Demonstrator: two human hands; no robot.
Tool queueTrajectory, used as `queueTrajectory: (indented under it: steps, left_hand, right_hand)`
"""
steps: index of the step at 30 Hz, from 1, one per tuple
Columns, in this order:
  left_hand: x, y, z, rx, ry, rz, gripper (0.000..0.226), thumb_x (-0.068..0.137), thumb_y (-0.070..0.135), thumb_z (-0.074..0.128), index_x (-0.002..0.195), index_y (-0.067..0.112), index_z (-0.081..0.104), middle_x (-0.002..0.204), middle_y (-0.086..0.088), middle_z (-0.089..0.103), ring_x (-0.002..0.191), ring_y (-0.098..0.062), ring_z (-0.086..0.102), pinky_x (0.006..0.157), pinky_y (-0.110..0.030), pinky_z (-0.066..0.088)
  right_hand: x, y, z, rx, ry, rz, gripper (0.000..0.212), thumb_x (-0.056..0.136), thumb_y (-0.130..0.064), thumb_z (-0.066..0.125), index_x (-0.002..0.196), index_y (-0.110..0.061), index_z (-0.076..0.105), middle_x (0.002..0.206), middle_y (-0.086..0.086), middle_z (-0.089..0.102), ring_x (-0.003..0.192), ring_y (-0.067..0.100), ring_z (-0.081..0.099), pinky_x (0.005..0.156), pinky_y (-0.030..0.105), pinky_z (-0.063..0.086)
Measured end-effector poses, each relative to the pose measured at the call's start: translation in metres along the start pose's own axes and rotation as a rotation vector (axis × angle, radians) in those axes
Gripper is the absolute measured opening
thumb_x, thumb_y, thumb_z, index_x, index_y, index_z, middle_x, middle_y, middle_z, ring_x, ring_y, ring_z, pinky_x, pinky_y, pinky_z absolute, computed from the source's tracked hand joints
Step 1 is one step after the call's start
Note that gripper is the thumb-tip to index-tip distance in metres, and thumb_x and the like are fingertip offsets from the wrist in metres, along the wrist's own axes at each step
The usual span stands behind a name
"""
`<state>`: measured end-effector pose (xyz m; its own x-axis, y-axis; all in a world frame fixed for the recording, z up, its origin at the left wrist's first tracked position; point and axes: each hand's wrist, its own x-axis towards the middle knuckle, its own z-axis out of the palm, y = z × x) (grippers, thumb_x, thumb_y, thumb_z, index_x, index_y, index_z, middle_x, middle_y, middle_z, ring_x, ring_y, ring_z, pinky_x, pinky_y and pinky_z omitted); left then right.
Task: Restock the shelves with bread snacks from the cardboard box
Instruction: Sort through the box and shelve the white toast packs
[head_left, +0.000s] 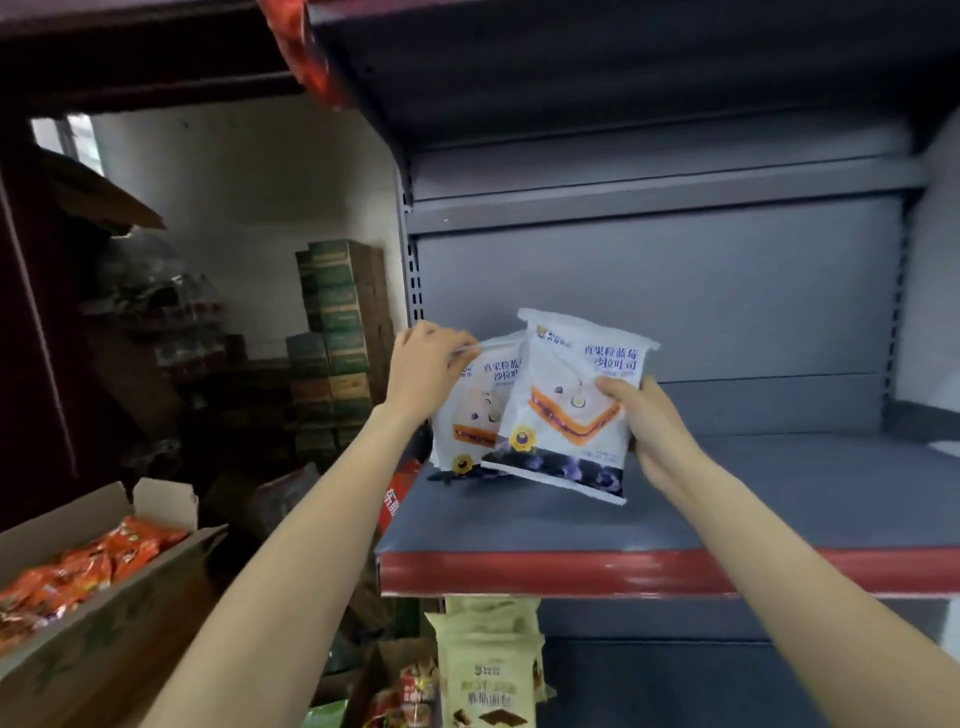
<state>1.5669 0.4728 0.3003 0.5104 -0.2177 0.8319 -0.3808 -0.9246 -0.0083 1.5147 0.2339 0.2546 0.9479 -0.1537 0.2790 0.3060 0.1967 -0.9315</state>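
Nearest the person, at eight o'clock, an open cardboard box (104, 587) holds orange snack packs (78, 566), and at six o'clock, under the red-edged shelf (519, 525), stand pale yellow bread packs (488, 670). Further out, both arms reach onto that shelf. The right hand (644, 421), at about three o'clock of the front bread bag (566, 410), grips its right side with thumb on the face and fingers curled behind. The left hand (426, 364), at ten o'clock, pinches the top seal of the rear bread bag (472, 410), which stands just behind and partly hidden by the front one. Both bags sit with their bottom edges on or just above the shelf near its left end; which cannot be told. Judging by the puffed white film, they are light, soft and crushable, with a slick wrapper, so the crimped top seal or the side edges seem the safer holds rather than squeezing the middle. Beyond them is the grey back panel (675, 291), and at nine o'clock far off, stacked green cartons (337, 322).
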Motion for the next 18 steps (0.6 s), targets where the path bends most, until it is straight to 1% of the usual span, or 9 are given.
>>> queueTrajectory:
  steps: [2,4,7,9,11,13,15,17,18]
  left_hand:
    - [0.004,-0.01,0.016,0.077,-0.051,-0.011,0.025,0.095,0.037,0.052,0.105,0.022,0.069,0.108,0.003,0.067,0.112,-0.022,0.048,0.096,-0.038,0.027]
    - [0.007,-0.023,0.033,0.061,-0.14,-0.09,0.026,0.094,0.039,0.052,0.107,0.023,0.068,0.117,0.002,0.062,0.119,-0.024,0.043,0.098,-0.04,0.028]
    - [0.007,-0.039,0.051,-0.152,-0.238,-0.215,0.03,0.092,0.038,0.055,0.115,0.022,0.065,0.126,-0.002,0.057,0.123,-0.029,0.042,0.099,-0.044,0.037]
    - [0.002,-0.041,0.05,-0.352,-0.202,-0.316,0.037,0.095,0.035,0.051,0.129,0.019,0.055,0.133,-0.006,0.054,0.126,-0.028,0.044,0.103,-0.043,0.038]
    - [-0.009,-0.037,0.041,-0.485,-0.12,-0.428,0.039,0.099,0.033,0.045,0.134,0.018,0.049,0.134,-0.007,0.053,0.124,-0.024,0.047,0.103,-0.04,0.039]
    - [-0.026,-0.033,0.031,-0.519,-0.084,-0.495,0.037,0.099,0.033,0.042,0.132,0.017,0.05,0.13,-0.006,0.055,0.12,-0.021,0.049,0.098,-0.036,0.038]
    - [-0.045,-0.029,0.024,-0.524,-0.152,-0.517,0.04,0.097,0.035,0.047,0.132,0.017,0.049,0.13,-0.005,0.055,0.12,-0.022,0.05,0.095,-0.033,0.038]
    - [-0.061,-0.025,0.023,-0.502,-0.315,-0.555,0.054,0.091,0.041,0.055,0.137,0.017,0.042,0.135,-0.005,0.051,0.122,-0.023,0.049,0.094,-0.033,0.039]
    - [-0.067,-0.022,0.024,-0.492,-0.411,-0.586,0.064,0.089,0.045,0.058,0.141,0.016,0.036,0.138,-0.005,0.048,0.123,-0.024,0.049,0.092,-0.032,0.04]
  right_hand:
    - [0.008,0.008,0.006,-0.012,0.0,-0.004,0.016,0.09,-0.014,0.057,0.103,-0.017,0.05,0.11,0.006,0.065,0.099,0.024,0.064,0.089,0.038,0.05]
    - [0.017,0.018,0.013,-0.019,-0.002,-0.001,0.014,0.089,-0.012,0.057,0.096,-0.021,0.05,0.107,0.006,0.065,0.099,0.025,0.063,0.095,0.042,0.048]
    - [0.022,0.029,0.031,0.004,-0.031,0.008,0.013,0.09,-0.009,0.055,0.093,-0.018,0.047,0.097,0.006,0.063,0.082,0.018,0.062,0.08,0.034,0.05]
    - [0.022,0.036,0.048,0.027,-0.049,0.018,0.015,0.09,-0.008,0.056,0.093,-0.017,0.045,0.093,0.004,0.061,0.078,0.015,0.06,0.072,0.028,0.049]
    - [0.024,0.047,0.067,0.037,-0.037,0.035,0.017,0.09,-0.009,0.057,0.09,-0.02,0.044,0.093,0.003,0.06,0.081,0.016,0.059,0.075,0.03,0.048]
    - [0.027,0.062,0.084,0.001,0.016,0.051,0.017,0.089,-0.012,0.058,0.094,-0.018,0.042,0.094,0.003,0.058,0.089,0.021,0.058,0.083,0.035,0.047]
    - [0.029,0.072,0.095,-0.106,0.065,0.073,0.026,0.09,-0.017,0.058,0.108,-0.011,0.04,0.106,0.007,0.058,0.1,0.026,0.056,0.089,0.036,0.046]
    - [0.03,0.077,0.1,-0.311,0.076,0.131,0.046,0.088,-0.025,0.059,0.124,-0.004,0.039,0.128,0.016,0.048,0.117,0.033,0.049,0.099,0.04,0.041]
    - [0.029,0.078,0.101,-0.407,0.07,0.16,0.053,0.088,-0.03,0.059,0.129,-0.004,0.037,0.134,0.018,0.041,0.122,0.035,0.044,0.102,0.039,0.038]
